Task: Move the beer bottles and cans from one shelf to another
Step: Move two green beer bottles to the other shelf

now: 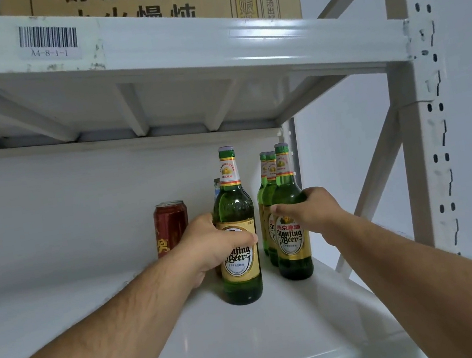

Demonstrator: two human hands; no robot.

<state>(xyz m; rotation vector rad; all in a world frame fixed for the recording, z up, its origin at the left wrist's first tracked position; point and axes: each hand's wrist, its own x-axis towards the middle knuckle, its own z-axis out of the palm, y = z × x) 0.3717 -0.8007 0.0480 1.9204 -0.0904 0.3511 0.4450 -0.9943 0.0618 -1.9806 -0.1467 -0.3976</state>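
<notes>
A red aluminium drinks can with gold lettering (171,229) stands upright toward the back of the white painted metal shelf (221,341), its pull-tab top facing up; to its left the smooth, glossy shelf board runs bare out to the frame edge. Just right of it the left hand (214,247) wraps a tall green glass beer bottle with a gold Yanjing label (237,239), thumb curled across the label front, fingers hidden behind the glass. That bottle stands vertical, cap up, base on the shelf, forward of the can. A small blue-and-white capped top (216,186) peeks from behind its shoulder; what it belongs to I cannot tell.

A narrow gap separates this bottle from the next cluster. The right hand (308,209) grips the shoulder of a second green glass beer bottle with a gold label (291,225), fingers curled round the glass from the right. It too is upright, near the shelf's right edge. Two more green bottles (270,204) stand close behind it, necks up.

The front half of the board is open. Overhead, the ribbed underside of the grey steel upper shelf (170,63) clears the caps; it carries a barcode sticker (48,41) and a brown printed cardboard carton (149,2). A perforated upright post (421,122) closes the right side.
</notes>
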